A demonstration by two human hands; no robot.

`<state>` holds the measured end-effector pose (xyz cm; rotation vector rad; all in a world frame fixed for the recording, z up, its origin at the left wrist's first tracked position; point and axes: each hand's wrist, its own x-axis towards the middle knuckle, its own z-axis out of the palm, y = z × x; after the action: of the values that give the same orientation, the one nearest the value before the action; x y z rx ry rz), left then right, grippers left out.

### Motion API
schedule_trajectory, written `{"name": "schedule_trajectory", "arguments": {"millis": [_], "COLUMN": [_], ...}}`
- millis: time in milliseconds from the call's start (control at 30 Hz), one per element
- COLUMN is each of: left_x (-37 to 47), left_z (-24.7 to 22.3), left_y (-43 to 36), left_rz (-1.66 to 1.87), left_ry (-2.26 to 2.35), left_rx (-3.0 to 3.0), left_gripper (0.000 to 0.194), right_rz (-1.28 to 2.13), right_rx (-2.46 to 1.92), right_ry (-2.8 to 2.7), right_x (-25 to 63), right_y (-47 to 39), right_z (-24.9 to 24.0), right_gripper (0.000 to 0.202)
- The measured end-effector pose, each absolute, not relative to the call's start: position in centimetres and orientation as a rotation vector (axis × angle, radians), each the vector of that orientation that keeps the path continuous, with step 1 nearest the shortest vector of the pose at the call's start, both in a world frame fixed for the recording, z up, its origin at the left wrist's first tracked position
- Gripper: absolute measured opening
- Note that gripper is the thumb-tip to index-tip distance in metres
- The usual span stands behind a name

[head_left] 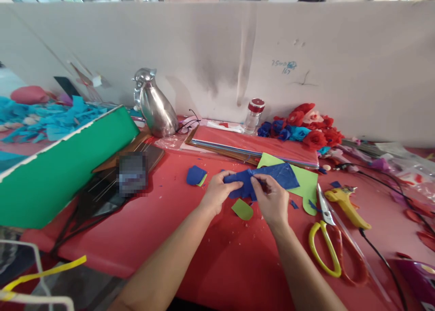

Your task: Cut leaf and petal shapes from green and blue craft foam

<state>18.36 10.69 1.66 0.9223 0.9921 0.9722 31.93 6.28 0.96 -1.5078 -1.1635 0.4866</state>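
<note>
Between my two hands is a piece of blue paper [240, 177]. My left hand [218, 191] pinches its left part, thumb on top. The fingertips of my right hand [271, 198] are closed on its right side. Behind my right hand lies a larger blue sheet [280, 175], over light green paper [307, 179]. A small green cutout [242, 209] rests on the red table just below the held paper. To the left of my left hand sits a stack of small blue pieces [196, 175] with a green edge showing.
Scissors [328, 234] and a yellow glue gun [348, 207] lie at the right. Behind are a paper stack [254, 145], a jar [254, 116], paper flowers [306, 127] and a steel jug [156, 105]. A green box [74, 161] and a bag [105, 188] stand left.
</note>
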Motion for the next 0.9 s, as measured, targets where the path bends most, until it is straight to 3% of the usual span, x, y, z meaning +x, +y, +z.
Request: {"name": "schedule_trajectory", "arguments": {"millis": [167, 333, 533, 900], "left_x": [18.2, 18.1, 18.2, 18.2], "left_z": [2.0, 2.2, 1.9, 1.9], "left_y": [10.8, 10.8, 10.8, 10.9], "left_rz": [0.977, 0.995, 0.998, 1.034], "left_ry": [1.003, 0.973, 0.923, 0.886], "left_rx": [0.889, 0.824, 0.822, 0.804], "left_gripper": [0.023, 0.028, 0.031, 0.024], "right_rz": [0.501, 0.231, 0.973, 0.838], "right_rx": [-1.593, -1.640, -1.329, -1.313], "right_ry": [-1.021, -1.056, -0.924, -0.803], "right_x": [32.6, 33.2, 31.7, 31.8], "right_y": [6.3, 6.6, 6.5, 6.7], "right_z": [1.0, 0.9, 1.0, 0.2], "right_gripper": [0.027, 0.024, 0.030, 0.028]}}
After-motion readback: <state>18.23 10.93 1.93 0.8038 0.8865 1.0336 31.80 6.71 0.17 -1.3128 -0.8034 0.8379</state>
